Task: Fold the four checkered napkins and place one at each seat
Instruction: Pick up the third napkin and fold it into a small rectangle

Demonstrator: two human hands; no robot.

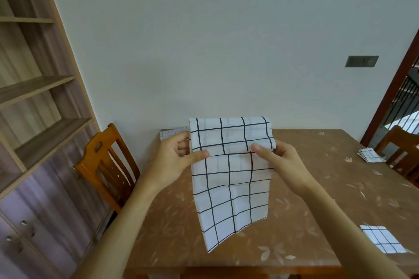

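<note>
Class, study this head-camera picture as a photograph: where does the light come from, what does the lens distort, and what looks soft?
Head view: daylight enters through the doorway at right, leaving a pale sheen on the table; the wide-angle lens tilts and bows the shelf unit; the held napkin is fairly sharp, the far-left napkin soft and washed out.

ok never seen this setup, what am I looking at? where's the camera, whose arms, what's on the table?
No robot here. One wide-angle camera sits on a person's head, looking forward and down, so the arms are theirs. The left hand and right hand hold a checkered napkin up over the brown table, folded over at the top, the rest hanging. Three other napkins lie there: a folded one near right, a folded one far right by a chair, one far left partly hidden. Another chair stands left.
</note>
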